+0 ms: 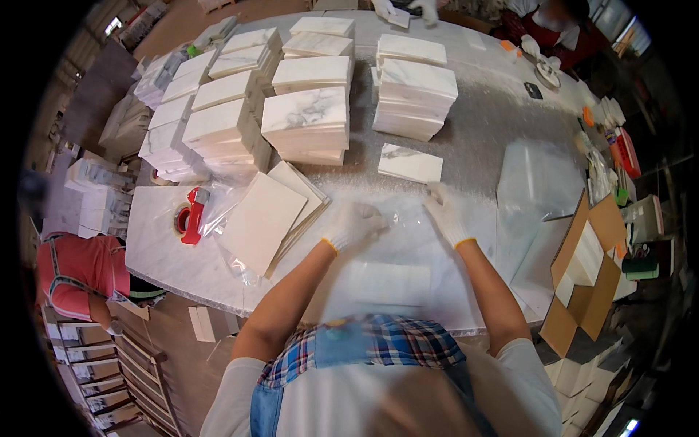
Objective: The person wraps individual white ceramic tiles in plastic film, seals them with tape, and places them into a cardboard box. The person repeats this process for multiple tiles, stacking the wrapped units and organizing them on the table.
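Both of my hands wear white knit gloves with yellow cuffs. Over the near middle of the table, my left hand [357,223] has its fingers curled at the left side of a clear plastic film [400,215]. My right hand [445,211] pinches the film's right side, its fingertips close to a single white marbled tile [410,163]. Below my hands, a pale rectangular piece [389,282] lies near the table edge, blurred and seemingly under plastic. Left of my left hand, several flat white tiles [263,220] rest overlapping on clear plastic.
Stacks of marbled tiles [306,120] fill the table's far left and middle. A red tape dispenser [192,216] sits at left. Plastic sheets [539,178] and an open cardboard box [582,273] are at right. Co-workers stand at left [84,273] and far right [550,25].
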Motion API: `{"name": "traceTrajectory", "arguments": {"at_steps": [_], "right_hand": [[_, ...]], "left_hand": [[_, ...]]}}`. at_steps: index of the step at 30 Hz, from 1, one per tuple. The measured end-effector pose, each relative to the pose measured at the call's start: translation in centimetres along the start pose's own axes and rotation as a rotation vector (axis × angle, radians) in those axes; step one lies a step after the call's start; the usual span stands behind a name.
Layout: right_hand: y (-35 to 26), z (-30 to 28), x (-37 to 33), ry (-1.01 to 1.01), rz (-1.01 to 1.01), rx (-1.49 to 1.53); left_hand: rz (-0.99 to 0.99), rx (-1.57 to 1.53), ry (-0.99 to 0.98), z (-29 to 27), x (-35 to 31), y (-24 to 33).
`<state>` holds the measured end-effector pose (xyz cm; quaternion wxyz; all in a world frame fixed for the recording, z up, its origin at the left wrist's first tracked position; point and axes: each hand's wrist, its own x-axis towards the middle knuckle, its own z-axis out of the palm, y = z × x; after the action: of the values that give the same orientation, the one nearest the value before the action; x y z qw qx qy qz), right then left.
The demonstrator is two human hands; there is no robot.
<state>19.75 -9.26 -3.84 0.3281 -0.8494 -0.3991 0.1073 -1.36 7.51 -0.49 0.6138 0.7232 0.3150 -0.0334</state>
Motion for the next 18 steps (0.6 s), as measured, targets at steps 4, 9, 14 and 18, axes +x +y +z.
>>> {"name": "traceTrajectory", "arguments": {"at_steps": [4, 9, 14, 18], "right_hand": [[-2.9, -1.8, 5.7, 0.008, -0.357, -0.363], [-1.9, -0.8, 10.0, -0.196, -0.41, -0.431], [-3.3, -1.0, 10.5, -0.339, -0.227, -0.403], [-3.3, -1.6, 8.2, -0.225, -0.175, -0.231]], "left_hand": [[0.012, 0.162, 0.084, 0.0, -1.1, 1.0], [-0.007, 0.09, 0.055, 0.1, -1.3, 1.3], [0.157, 0.148, 0.123, 0.5, -1.0, 0.0], [0.138, 0.099, 0.096, 0.5, -0.1, -0.6]]}}
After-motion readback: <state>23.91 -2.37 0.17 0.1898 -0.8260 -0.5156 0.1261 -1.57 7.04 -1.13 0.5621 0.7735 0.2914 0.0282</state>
